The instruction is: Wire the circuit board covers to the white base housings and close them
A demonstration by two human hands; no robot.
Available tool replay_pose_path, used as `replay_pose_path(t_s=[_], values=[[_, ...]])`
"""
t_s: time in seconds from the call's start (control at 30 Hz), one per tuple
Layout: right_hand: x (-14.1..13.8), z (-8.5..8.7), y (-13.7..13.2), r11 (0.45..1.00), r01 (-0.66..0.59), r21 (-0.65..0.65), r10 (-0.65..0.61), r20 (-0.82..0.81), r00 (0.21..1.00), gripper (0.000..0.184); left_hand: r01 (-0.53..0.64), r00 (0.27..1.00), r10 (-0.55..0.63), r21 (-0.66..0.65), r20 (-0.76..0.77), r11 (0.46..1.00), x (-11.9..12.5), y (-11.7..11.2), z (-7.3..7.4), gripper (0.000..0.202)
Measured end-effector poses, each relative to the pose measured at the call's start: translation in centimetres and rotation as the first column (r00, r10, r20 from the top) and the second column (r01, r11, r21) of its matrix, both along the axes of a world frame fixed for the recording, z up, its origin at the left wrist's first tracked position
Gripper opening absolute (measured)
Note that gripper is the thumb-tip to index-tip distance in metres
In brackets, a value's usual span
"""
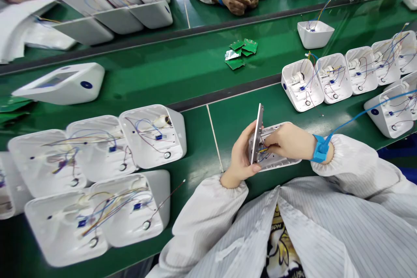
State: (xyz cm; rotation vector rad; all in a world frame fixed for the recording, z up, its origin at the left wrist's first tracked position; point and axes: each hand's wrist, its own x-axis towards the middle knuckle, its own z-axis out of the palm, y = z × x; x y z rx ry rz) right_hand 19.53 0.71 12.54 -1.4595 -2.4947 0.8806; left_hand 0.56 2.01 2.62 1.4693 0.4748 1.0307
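The left hand point(241, 153) grips the panel point(257, 138) nearly upright at the left end of the shell point(286, 163); over the shell, the right hand point(289, 140) bunches its fingers by the wires point(263, 150), their hold unclear. Tilting the panel too far could tug a wire loose.

From close above, the head view faces forward and down the bench point(198, 150).

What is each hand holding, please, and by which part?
The left hand holds a panel, thumb at its lower end; the right hand, at wires, hides its grip.
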Motion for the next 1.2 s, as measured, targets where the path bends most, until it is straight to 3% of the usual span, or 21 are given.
replay_pose_path(t_s=[0.1,0.2,0.4,0.5,0.6,0.7,0.8,0.9,0.97,1.03,1.1,1.2], values=[[0.3,-0.4,0.1,0.988,-0.074,0.137,0.051,0.166,0.985,0.020,0.004,1.000,-0.003,0.017,-0.012,1.000,-0.1,0.0,0.3,0.098],[0.9,-0.7,0.2,0.962,-0.139,0.234,0.089,0.211,0.973,0.020,-0.011,0.999,0.014,0.064,-0.044,0.998,-0.1,0.0,0.9,0.096],[1.3,-1.1,0.0,0.954,-0.010,0.299,-0.041,0.165,0.985,0.013,-0.029,0.991,0.055,0.201,-0.123,0.979,0.1,0.0,1.8,0.090],[1.1,-1.7,-0.2,0.958,0.078,0.275,-0.130,0.179,0.975,0.017,-0.003,0.965,0.099,0.365,-0.242,0.931,0.4,-0.1,2.4,0.095],[1.0,-2.2,-0.1,0.963,0.125,0.240,-0.165,0.152,0.975,0.019,0.067,0.897,0.195,0.559,-0.396,0.827,0.4,-0.3,3.2,0.098],[1.4,-2.3,0.3,0.974,0.140,0.179,-0.165,0.133,0.977,0.020,0.139,0.827,0.265,0.637,-0.496,0.759,0.1,-0.6,3.8,0.098],[2.9,-1.5,1.3,0.995,0.091,0.030,-0.093,0.065,0.994,0.016,0.212,0.767,0.268,0.625,-0.583,0.751,-0.2,-0.7,3.9,0.101],[5.4,-0.3,2.3,0.991,-0.003,-0.130,-0.011,-0.109,0.994,0.022,0.301,0.703,0.245,0.591,-0.668,0.748,-0.2,-0.7,3.9,0.106],[7.0,0.1,2.5,0.985,0.051,-0.164,-0.089,-0.235,0.968,0.024,0.347,0.671,0.218,0.560,-0.709,0.753,-0.2,-0.6,4.0,0.108],[8.0,0.0,2.2,0.960,0.219,-0.175,-0.266,-0.324,0.908,0.027,0.376,0.648,0.190,0.527,-0.738,0.762,-0.2,-0.4,4.2,0.107],[8.2,-0.6,1.4,0.912,0.358,-0.203,-0.408,-0.346,0.845,0.034,0.401,0.625,0.174,0.505,-0.761,0.764,-0.3,-0.2,4.3,0.106],[7.4,-1.8,0.0,0.888,0.409,-0.210,-0.456,-0.296,0.839,0.041,0.425,0.592,0.184,0.498,-0.784,0.756,0.1,-0.3,4.3,0.109]])
